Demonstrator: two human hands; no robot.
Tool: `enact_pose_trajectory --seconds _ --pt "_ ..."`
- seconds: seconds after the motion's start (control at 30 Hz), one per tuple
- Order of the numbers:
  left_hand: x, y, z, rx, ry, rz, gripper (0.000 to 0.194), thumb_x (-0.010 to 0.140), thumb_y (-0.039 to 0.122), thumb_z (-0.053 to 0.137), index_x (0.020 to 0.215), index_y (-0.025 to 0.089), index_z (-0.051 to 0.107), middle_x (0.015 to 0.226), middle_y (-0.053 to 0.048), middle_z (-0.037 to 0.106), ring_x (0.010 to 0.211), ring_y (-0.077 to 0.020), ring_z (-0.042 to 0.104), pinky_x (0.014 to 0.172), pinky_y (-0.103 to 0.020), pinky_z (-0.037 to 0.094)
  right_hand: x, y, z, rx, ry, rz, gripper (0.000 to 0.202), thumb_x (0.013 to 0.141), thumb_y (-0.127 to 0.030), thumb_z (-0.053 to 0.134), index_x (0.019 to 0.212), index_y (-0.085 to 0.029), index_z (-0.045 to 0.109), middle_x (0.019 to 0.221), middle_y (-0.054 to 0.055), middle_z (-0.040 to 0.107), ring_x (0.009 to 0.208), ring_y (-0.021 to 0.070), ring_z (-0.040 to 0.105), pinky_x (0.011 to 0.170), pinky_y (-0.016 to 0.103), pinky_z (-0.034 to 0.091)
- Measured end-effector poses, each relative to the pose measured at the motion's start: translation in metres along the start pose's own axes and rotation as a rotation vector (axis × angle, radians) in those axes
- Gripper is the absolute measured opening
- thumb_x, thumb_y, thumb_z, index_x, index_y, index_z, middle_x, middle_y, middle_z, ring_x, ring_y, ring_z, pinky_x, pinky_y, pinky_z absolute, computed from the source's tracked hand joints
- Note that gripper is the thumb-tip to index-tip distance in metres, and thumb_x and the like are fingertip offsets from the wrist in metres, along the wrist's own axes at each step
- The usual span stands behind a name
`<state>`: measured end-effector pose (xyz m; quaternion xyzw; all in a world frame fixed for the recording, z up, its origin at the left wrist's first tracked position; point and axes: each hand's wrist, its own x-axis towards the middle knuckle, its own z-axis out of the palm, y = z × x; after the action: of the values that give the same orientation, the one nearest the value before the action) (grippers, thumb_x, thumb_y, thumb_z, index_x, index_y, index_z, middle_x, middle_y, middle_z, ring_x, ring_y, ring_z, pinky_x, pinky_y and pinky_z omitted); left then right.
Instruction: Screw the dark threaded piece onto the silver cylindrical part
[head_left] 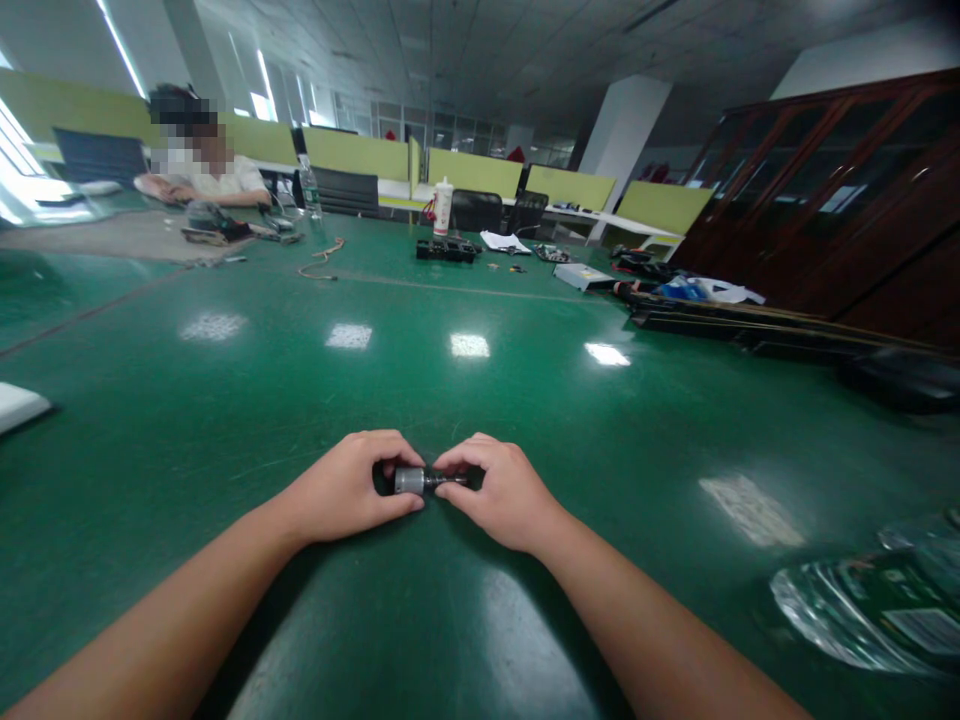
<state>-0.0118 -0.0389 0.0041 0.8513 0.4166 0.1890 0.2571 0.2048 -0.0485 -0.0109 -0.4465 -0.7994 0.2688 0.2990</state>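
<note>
A small silver cylindrical motor (pixel 409 481) with a thin dark shaft lies sideways just above or on the green table (pixel 450 400); I cannot tell whether it touches. My left hand (pixel 352 485) is closed round the silver body, thumb below and fingers above. From the other side, my right hand (pixel 499 490) pinches at the dark shaft (pixel 448 480) between thumb and fingertips. The two hands face each other with their fingertips almost meeting. The far end of the shaft is partly hidden in the right hand's curl.
At lower right a clear plastic bottle (pixel 862 605) lies on its side. A white object (pixel 22 407) sits at the left edge. Farther back are a black device (pixel 445 250), a white cup (pixel 442 207), a metal box (pixel 583 277), long dark bars (pixel 720 322) and a seated person (pixel 240 180).
</note>
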Motion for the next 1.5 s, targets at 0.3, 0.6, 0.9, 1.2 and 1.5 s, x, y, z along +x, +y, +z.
enact_pose_trajectory --seconds 0.3,0.6,0.9,1.2,1.5 --pt "0.0002 -0.001 -0.0003 0.001 0.009 0.002 0.023 0.075 0.033 0.074 0.092 0.019 0.07 0.083 -0.002 0.067 0.075 -0.0172 0.061 0.069 -0.026 0.045 -0.0004 -0.001 0.0016 -0.063 -0.035 -0.043 0.017 0.078 -0.015 0.072 0.094 -0.022 0.073 0.091 0.001 0.073 0.086 0.0168 0.059 0.079 0.03 0.043" --pt "0.0014 0.0002 -0.0001 0.019 0.009 0.02 0.021 0.077 0.034 0.072 0.092 0.019 0.07 0.081 -0.002 0.067 0.073 -0.0167 0.061 0.067 -0.025 0.044 -0.0005 0.0009 0.0025 -0.09 -0.063 -0.063 0.016 0.081 -0.019 0.072 0.096 -0.024 0.075 0.092 0.001 0.073 0.088 0.017 0.059 0.081 0.032 0.042" --pt "0.0004 -0.0008 -0.0013 0.024 0.0 0.024 0.019 0.077 0.03 0.071 0.091 0.018 0.069 0.082 -0.002 0.067 0.074 -0.0171 0.061 0.068 -0.026 0.044 -0.0002 0.0002 0.0017 -0.087 -0.056 -0.045 0.014 0.077 -0.019 0.075 0.09 -0.023 0.074 0.086 0.0 0.072 0.085 0.0162 0.058 0.078 0.03 0.041" --pt "0.0006 -0.0016 -0.0016 0.014 0.015 0.033 0.018 0.078 0.032 0.071 0.09 0.018 0.069 0.081 -0.002 0.066 0.073 -0.0167 0.061 0.068 -0.026 0.044 -0.0005 0.0009 0.0008 -0.1 -0.031 -0.025 0.011 0.075 -0.02 0.076 0.086 -0.022 0.072 0.082 0.0 0.07 0.082 0.0163 0.057 0.075 0.029 0.041" --pt "0.0003 -0.0024 -0.0034 0.03 0.02 0.021 0.02 0.079 0.034 0.07 0.091 0.018 0.069 0.082 -0.002 0.066 0.074 -0.017 0.061 0.068 -0.026 0.044 -0.0005 0.003 0.0 -0.146 0.006 -0.005 0.01 0.074 -0.023 0.078 0.082 -0.022 0.071 0.082 0.0 0.069 0.082 0.0165 0.057 0.077 0.031 0.04"
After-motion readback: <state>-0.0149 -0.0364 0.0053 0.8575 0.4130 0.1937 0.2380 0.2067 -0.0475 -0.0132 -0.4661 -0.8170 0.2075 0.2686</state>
